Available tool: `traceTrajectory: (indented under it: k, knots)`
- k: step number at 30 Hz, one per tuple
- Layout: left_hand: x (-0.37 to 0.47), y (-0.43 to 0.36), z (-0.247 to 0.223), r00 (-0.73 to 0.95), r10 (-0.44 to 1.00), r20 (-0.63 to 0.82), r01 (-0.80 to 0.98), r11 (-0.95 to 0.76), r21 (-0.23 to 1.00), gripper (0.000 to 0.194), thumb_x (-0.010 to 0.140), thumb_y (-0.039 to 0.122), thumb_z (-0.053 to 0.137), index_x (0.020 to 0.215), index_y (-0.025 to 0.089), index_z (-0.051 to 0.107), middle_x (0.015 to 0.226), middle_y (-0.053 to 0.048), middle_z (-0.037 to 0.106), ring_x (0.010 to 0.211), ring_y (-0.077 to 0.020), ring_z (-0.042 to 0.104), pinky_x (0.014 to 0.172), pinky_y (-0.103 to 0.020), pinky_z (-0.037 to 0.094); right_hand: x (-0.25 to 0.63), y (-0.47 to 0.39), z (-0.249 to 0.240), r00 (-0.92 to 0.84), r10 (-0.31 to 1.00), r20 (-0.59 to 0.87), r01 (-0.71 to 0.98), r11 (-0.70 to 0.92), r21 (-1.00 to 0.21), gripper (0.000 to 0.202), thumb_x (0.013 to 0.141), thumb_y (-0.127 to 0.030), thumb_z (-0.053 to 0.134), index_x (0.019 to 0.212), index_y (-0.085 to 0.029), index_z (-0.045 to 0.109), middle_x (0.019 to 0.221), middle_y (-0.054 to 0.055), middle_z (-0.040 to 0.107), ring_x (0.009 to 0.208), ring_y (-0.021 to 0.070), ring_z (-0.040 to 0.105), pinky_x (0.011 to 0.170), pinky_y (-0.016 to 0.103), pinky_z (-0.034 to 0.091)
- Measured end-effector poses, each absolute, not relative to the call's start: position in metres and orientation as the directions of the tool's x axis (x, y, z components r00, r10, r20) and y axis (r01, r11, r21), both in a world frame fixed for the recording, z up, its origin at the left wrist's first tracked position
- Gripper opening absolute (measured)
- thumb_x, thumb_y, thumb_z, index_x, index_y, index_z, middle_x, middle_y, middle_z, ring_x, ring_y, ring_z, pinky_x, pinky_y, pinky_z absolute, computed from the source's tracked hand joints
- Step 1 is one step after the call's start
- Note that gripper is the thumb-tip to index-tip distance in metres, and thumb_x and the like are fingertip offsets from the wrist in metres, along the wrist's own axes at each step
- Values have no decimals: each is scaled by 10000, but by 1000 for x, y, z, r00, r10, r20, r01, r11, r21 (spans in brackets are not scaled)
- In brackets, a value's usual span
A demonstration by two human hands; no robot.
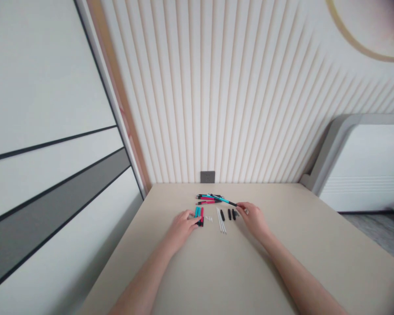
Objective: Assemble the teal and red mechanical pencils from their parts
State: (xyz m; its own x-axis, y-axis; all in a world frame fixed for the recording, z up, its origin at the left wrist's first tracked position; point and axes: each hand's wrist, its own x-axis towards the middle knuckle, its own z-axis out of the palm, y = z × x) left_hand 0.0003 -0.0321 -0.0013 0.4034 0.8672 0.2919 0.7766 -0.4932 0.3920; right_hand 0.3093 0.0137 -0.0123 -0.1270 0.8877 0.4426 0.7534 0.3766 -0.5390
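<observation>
My right hand (252,215) pinches the black end of a blue-and-black pen (225,200), which slants up to the left above the table. Under its far end lies a small pile of blue, red and black pens (206,197). My left hand (183,224) has its fingers and thumb around a row of short blue and red pen barrels (202,211) with black ends, partly covered by the fingers. Between the hands lie small white pieces (209,218), several thin white refills (221,222) and several short black pen parts (229,214).
The beige table (213,271) reaches back to a ribbed wall (197,96) with a dark socket (207,176). A white and grey cabinet (52,197) stands along the left. To the right is a grey-and-white headboard (367,162).
</observation>
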Motion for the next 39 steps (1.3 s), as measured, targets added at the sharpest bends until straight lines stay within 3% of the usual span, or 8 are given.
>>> traceTrajectory:
  k: [8,13,16,23,30,34,39]
  knots:
    - [1,-32,2,397,870,291,773,-488,405,321,863,234,580,1169,312,640,1084,-60,573,932,-204,572,907,-365,440,299,12,-11,-190,873,449,719,435,-542,265,900,-322,464,915,-213,704,884,72,713,799,212,646,767,336,488]
    - [0,-35,6,280,897,341,798,-415,437,560,847,328,598,1381,285,431,1225,-92,523,1121,-256,513,984,-404,403,302,12,-10,-221,859,462,725,462,-511,260,914,-329,466,939,-207,694,905,74,705,836,214,633,802,342,462]
    - [0,-35,10,245,880,408,770,-432,469,555,894,367,517,1419,265,365,1255,-105,515,1147,-251,505,988,-400,405,299,8,-6,-284,835,471,718,511,-473,262,927,-329,454,963,-209,685,903,64,700,855,207,620,820,348,442]
    - [11,-32,37,406,847,343,773,-519,366,285,907,330,526,1166,266,626,1005,-62,682,933,-218,610,863,-340,437,284,-6,3,-366,784,501,638,604,-478,275,955,-337,427,981,-222,676,889,52,685,848,190,603,773,324,402]
    - [3,-18,45,496,768,404,734,-620,278,238,940,335,478,1061,226,652,1004,-51,698,891,-189,625,821,-316,449,283,-5,5,-349,799,490,603,592,-535,334,975,-350,371,864,-202,650,786,41,652,767,179,569,743,309,390]
    - [-5,-15,30,465,750,470,670,-645,367,250,937,350,482,1033,198,655,912,-58,688,850,-178,616,784,-293,468,279,-6,5,-335,805,490,613,581,-535,368,980,-325,336,734,-197,578,709,46,613,714,181,537,702,313,380]
    - [-5,-22,20,401,806,436,603,-591,536,262,923,358,504,1069,195,649,814,-34,657,719,-142,598,683,-240,476,273,-8,2,-316,831,458,601,549,-581,399,978,-351,315,664,-207,515,651,47,574,648,178,511,644,320,360]
